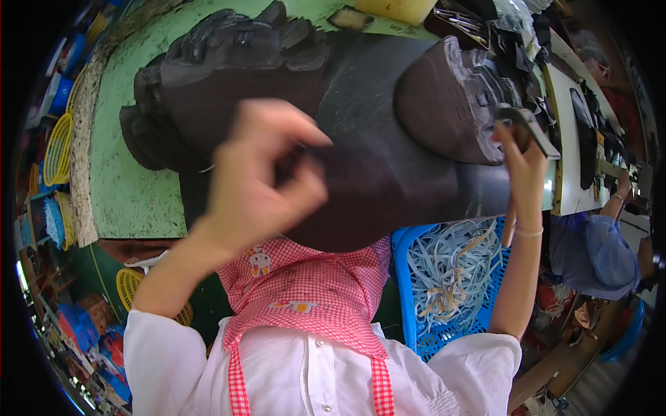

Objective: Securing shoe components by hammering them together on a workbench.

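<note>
Gripping a hammer [543, 139] in the fingers of the right hand [525, 165] near two o'clock. Curling the left hand [244, 173], blurred, at ten o'clock, close to a dark rounded piece [381, 193] at the centre, over the near edge of the desk [139, 208]; cannot tell whether grasping anything with its fingers. Facing dark stacks [239, 87] at eleven and one-thirty, a blue basket [403, 298] at four.

I see white button-front cloth shirt [295, 371], short sleeves [163, 357]; red-and-white gingham apron [305, 284], narrow checked straps [237, 378], rabbit motif [260, 262]; thin pale wristband [529, 234].
</note>
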Motion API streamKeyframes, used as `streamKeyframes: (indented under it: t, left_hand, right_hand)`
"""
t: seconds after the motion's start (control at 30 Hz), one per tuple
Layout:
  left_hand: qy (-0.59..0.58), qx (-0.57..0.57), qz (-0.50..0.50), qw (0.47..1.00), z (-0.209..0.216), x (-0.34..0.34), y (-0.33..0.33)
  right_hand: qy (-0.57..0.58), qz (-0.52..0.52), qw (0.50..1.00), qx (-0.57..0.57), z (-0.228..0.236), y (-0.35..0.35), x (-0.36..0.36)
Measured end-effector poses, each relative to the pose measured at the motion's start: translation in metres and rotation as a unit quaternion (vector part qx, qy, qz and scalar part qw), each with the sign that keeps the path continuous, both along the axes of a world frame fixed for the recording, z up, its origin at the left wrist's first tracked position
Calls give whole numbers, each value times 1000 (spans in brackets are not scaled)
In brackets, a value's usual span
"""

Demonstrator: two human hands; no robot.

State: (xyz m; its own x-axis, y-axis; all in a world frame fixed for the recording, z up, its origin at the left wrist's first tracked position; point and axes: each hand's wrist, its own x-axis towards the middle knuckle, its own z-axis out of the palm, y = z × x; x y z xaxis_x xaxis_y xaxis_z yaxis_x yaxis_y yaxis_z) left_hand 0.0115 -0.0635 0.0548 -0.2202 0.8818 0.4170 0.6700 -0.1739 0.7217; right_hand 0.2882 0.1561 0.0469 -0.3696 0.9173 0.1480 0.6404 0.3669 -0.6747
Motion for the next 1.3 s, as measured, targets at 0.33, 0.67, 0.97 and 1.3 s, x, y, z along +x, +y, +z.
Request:
streamKeyframes:
  t: [0.33,0.67,0.97,1.3]
  left_hand:
    - [185,54,-55,980,11,-10,91]
    - [263,-79,-42,961,-46,65,117]
    - [198,96,-175,960,-16,47,109]
    - [26,-247,-117,961,2,26,71]
  right_hand:
    - [-57,2,998,16,-9,78,1]
    - [104,74,990,-64,-26,-11,-10]
    - [69,95,991,-68,-11,11,-15]
    - [-139,-74,969,191,-18,87,59]
